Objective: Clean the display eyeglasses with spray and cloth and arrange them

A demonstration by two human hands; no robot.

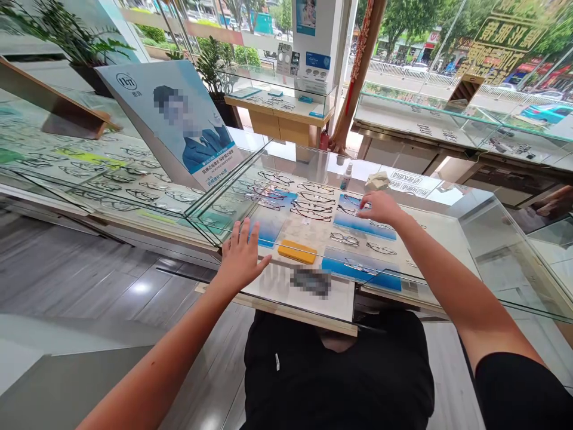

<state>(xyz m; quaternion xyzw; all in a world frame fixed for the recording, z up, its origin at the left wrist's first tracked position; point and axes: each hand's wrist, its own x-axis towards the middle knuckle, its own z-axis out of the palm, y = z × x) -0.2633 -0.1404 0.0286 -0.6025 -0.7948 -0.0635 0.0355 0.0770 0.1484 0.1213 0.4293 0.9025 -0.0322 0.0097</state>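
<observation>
My left hand [242,258] lies with fingers spread at the front left edge of a glass display counter [308,156]; it holds nothing. Further right, my right hand [380,207] is over the glass top with fingers loosely bent, and nothing shows in them. Just beyond it are a crumpled pale yellow cloth [377,180] and a small spray bottle [346,176]. Under the glass lie rows of eyeglasses [314,197], some on blue cards [333,263], and an orange glasses case [296,252].
A poster stand [174,125] leans on the left counter, near a potted plant [67,45]. Glass showcases [447,119] stand by the windows. A pulled-out drawer or shelf [268,292] is in front of my lap. Someone's hand [553,206] shows at the right edge.
</observation>
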